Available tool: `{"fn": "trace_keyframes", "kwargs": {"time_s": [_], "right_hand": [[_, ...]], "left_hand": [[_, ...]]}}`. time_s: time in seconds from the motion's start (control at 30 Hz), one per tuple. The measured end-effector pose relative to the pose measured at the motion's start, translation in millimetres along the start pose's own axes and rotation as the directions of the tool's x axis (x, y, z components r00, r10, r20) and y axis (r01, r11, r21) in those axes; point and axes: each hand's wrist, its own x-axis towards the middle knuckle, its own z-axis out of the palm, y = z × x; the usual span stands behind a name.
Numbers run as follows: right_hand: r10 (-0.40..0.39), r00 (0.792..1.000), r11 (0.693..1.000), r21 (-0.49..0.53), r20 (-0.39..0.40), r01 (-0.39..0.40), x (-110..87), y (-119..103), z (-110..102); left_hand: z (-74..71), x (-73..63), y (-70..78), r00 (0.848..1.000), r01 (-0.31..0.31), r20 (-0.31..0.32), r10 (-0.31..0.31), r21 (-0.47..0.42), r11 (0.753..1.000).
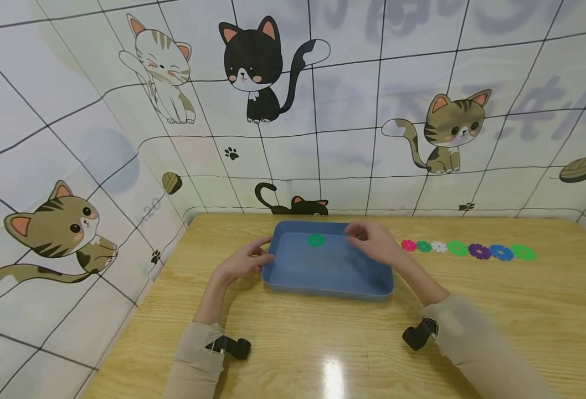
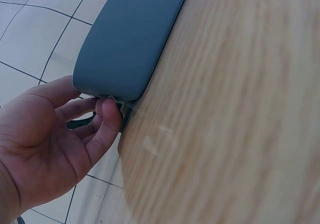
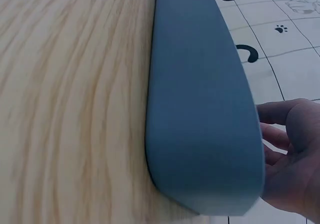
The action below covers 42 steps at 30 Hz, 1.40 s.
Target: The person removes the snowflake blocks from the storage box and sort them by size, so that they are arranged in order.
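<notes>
A shallow blue tray (image 1: 323, 271) sits on the wooden table with a small green flower-shaped disc (image 1: 315, 240) in its back left part. My left hand (image 1: 243, 260) grips the tray's left side; in the left wrist view its thumb and fingers close around the tray end (image 2: 120, 49). My right hand (image 1: 375, 244) is over the tray's back right corner, fingers bent down and inward. In the right wrist view the tray's side wall (image 3: 200, 99) hides those fingertips, so I cannot tell whether they hold anything.
To the right of the tray, a row of several notched plastic discs lies on the table, among them a pink one (image 1: 409, 245), a white one (image 1: 439, 247), a purple one (image 1: 479, 251) and a blue one (image 1: 501, 252). A cat-patterned wall covering (image 1: 348, 111) borders the table's back and left.
</notes>
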Motion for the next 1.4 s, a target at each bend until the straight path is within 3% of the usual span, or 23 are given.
{"fn": "trace_keyframes", "kwargs": {"time_s": [0.53,0.83,1.17,1.4], "right_hand": [[-0.015,0.992,1.000,0.022,0.125,0.013,36.4,-5.3,47.9],[0.020,0.990,1.000,-0.011,0.142,-0.019,50.8,-2.4,57.2],[0.051,0.984,0.996,-0.075,0.171,-0.039,52.3,-3.8,62.0],[0.107,0.979,0.994,-0.027,0.172,-0.104,49.0,-5.6,60.8]], "left_hand": [[-2.3,-0.6,-1.5,1.000,0.005,-0.012,-0.005,0.002,1.000],[-2.3,0.9,-2.6,1.000,0.004,-0.014,-0.004,0.001,1.000],[-1.1,1.2,-2.8,1.000,0.003,-0.013,-0.003,0.012,1.000],[-0.7,1.1,-2.9,1.000,0.000,-0.012,0.000,0.014,1.000]]}}
